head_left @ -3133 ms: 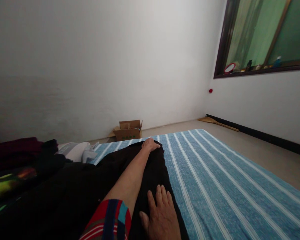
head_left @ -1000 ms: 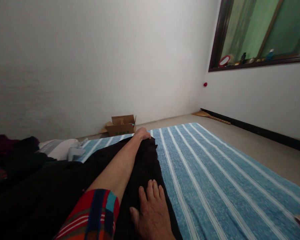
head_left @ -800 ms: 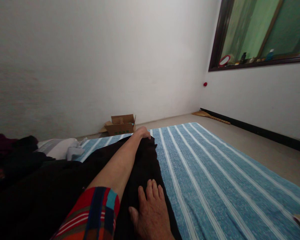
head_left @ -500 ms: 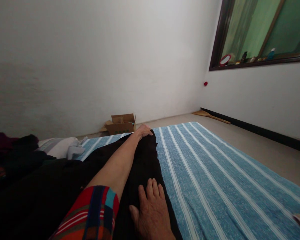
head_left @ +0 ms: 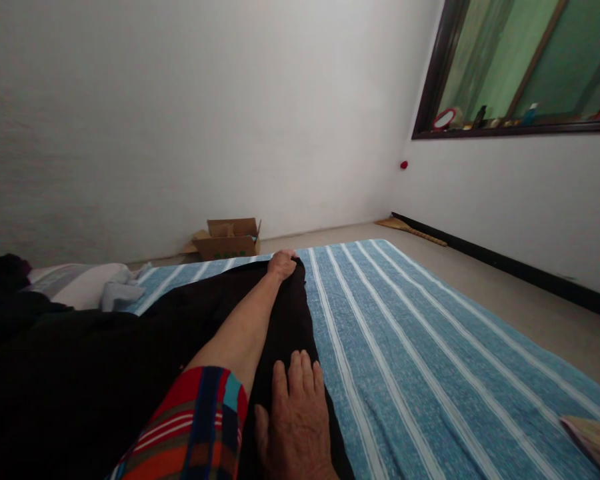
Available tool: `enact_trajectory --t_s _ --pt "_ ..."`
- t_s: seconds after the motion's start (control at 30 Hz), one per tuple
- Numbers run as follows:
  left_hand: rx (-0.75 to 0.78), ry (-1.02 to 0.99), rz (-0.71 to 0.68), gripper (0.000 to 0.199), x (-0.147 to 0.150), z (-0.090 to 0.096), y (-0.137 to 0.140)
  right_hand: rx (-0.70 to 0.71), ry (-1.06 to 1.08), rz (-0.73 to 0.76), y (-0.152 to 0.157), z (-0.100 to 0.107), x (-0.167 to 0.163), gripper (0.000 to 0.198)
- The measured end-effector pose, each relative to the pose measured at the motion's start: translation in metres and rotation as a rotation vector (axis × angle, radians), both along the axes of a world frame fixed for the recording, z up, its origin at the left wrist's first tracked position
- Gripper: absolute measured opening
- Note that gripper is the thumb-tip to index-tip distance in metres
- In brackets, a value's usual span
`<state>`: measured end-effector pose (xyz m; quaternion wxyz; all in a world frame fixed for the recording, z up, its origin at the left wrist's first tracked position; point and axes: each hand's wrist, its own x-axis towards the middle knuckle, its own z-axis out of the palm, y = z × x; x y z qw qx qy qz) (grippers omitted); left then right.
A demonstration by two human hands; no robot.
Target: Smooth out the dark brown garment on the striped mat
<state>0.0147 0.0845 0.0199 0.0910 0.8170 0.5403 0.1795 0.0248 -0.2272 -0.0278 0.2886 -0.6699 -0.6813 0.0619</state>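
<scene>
So here's the situation: a big black cloth (head_left: 130, 360) is spread over the left half of a blue striped sheet (head_left: 430, 347) on the floor, and both hands are on its right-hand edge. The left hand (head_left: 281, 264) is stretched way out to the far end, fingers curled and pinched around the cloth's far corner. The right hand (head_left: 293, 427) is close in at the bottom of the view, palm down, fingers flat and together, pressing the near part of that same edge onto the sheet. It isn't gripping anything, just weighing it down.

To me this looks like the straightening step, with the edge pulled taut between a far pinch and a near press. The edge runs fairly straight along one of the sheet's white stripes, so it looks close to lined up. The rest of the cloth off to the left is too dark to tell if it's flat or bunched.

If I were making a next move, I'd keep that far corner tight and the near palm planted, or the edge goes slack and wrinkles.

Other stuff around: a grey-white bundle (head_left: 80, 283) at the cloth's far left, an open cardboard box (head_left: 227, 237) by the wall, and a window (head_left: 520, 60) up on the right.
</scene>
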Motion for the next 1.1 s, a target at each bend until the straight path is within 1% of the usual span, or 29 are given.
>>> enact_trajectory --t_s 0.1,0.17,0.3,0.37,0.47,0.53,0.63,0.7,0.77,0.87,1.0,1.1 --pt "0.054 0.015 0.035 0.021 0.002 -0.003 -0.004 0.121 -0.061 0.048 0.000 -0.005 -0.003 0.049" --pt "0.080 0.024 0.062 0.026 0.003 -0.003 -0.006 0.147 -0.088 0.093 0.000 -0.008 -0.005 0.048" --pt "0.113 0.028 0.143 0.030 0.004 -0.001 -0.005 0.105 -0.101 0.081 0.000 -0.014 -0.008 0.046" --pt "0.121 0.028 0.179 0.032 0.004 0.000 -0.003 0.116 -0.106 0.068 0.001 -0.017 -0.009 0.045" --pt "0.119 0.044 0.200 0.033 0.004 -0.002 -0.001 0.114 -0.108 0.053 0.003 -0.021 -0.010 0.043" --pt "0.111 0.070 0.200 0.031 0.005 -0.006 -0.002 0.070 -0.093 0.036 0.003 -0.023 -0.011 0.043" --pt "0.106 0.125 0.183 0.027 0.008 -0.010 -0.004 -0.004 -0.050 0.009 0.002 -0.022 -0.011 0.048" --pt "0.116 0.163 0.158 0.025 0.009 -0.011 -0.006 -0.030 -0.018 -0.001 0.001 -0.021 -0.010 0.048" --pt "0.138 0.196 0.131 0.025 0.009 -0.008 -0.010 -0.048 0.006 -0.006 0.000 -0.018 -0.010 0.048" --pt "0.201 0.234 0.094 0.026 0.008 0.001 -0.018 -0.096 0.021 -0.002 -0.001 -0.013 -0.008 0.049" --pt "0.299 0.281 0.017 0.027 0.009 0.018 -0.041 -0.147 0.033 -0.006 -0.003 -0.004 -0.008 0.049" --pt "0.278 0.343 -0.072 0.025 0.008 0.020 -0.065 -0.152 0.036 -0.005 -0.005 0.001 -0.008 0.048"
